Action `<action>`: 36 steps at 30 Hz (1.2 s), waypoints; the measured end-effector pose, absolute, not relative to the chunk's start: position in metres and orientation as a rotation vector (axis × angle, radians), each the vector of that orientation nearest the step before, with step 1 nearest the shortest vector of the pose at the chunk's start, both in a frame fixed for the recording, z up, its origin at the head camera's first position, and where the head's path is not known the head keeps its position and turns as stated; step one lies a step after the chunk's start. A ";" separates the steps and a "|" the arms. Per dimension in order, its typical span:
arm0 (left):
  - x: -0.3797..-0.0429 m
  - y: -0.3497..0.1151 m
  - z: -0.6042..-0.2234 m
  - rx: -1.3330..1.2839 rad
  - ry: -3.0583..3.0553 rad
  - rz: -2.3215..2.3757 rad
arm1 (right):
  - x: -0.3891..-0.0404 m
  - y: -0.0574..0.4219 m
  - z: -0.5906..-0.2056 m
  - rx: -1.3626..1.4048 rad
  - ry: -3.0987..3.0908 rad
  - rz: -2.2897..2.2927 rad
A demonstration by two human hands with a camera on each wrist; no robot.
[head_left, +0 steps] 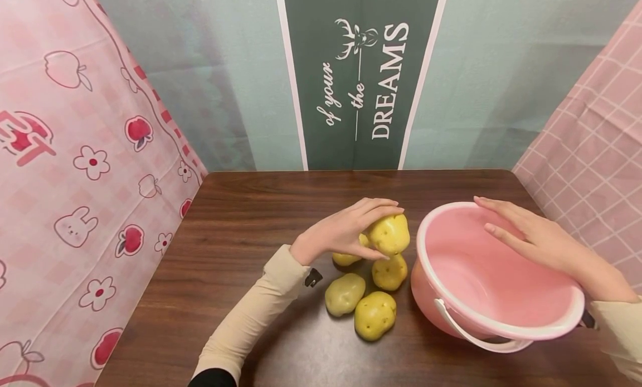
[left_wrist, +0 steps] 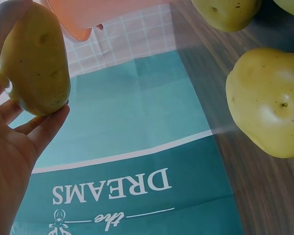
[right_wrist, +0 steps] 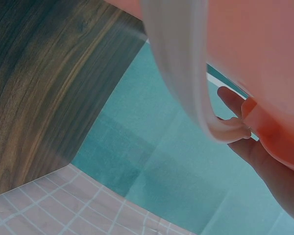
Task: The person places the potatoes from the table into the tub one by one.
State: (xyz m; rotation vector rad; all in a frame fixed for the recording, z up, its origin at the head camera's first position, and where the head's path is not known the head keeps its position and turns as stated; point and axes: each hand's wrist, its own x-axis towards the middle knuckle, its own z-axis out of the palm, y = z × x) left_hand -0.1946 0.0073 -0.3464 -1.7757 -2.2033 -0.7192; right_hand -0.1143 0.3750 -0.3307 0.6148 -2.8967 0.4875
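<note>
My left hand (head_left: 351, 231) holds a yellow potato (head_left: 390, 234) between fingers and thumb, to the left of the pink bucket (head_left: 426, 298). In the left wrist view the held potato (left_wrist: 36, 61) stands lengthwise, fingertips along its lower side. Several more potatoes (head_left: 375, 315) lie close together beneath and in front of this hand, one paler and greener (head_left: 345, 294). One of them is partly hidden behind the hand. My right hand (head_left: 546, 242) lies over the right side of the bucket's opening, fingers extended, fingertips near the far rim. The bucket partly covers this hand in the right wrist view.
The bucket's white handle (head_left: 476, 337) hangs down at the front. All this stands on a dark wooden table (head_left: 225, 219). A green cloth with lettering (head_left: 356, 86) rises behind it, with pink patterned cloth (head_left: 100, 169) on the left and pink checked cloth (head_left: 592, 108) on the right.
</note>
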 end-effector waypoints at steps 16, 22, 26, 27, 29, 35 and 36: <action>-0.194 0.015 -0.337 -1.806 -2.182 -0.665 | -0.113 0.376 -0.331 0.575 -2.931 0.513; -0.194 0.016 -0.331 -1.802 -2.186 -0.648 | -0.115 0.374 -0.331 0.617 -2.898 0.496; -0.194 0.018 -0.328 -1.805 -2.191 -0.638 | -0.116 0.373 -0.331 0.625 -2.889 0.489; -0.194 0.019 -0.327 -1.809 -2.189 -0.645 | -0.116 0.373 -0.330 0.626 -2.889 0.487; -0.194 0.020 -0.326 -1.812 -2.190 -0.648 | -0.116 0.373 -0.330 0.623 -2.890 0.483; -0.194 0.025 -0.323 -1.818 -2.185 -0.651 | -0.116 0.373 -0.331 0.612 -2.897 0.479; -0.194 0.026 -0.322 -1.820 -2.184 -0.652 | -0.116 0.373 -0.331 0.612 -2.896 0.478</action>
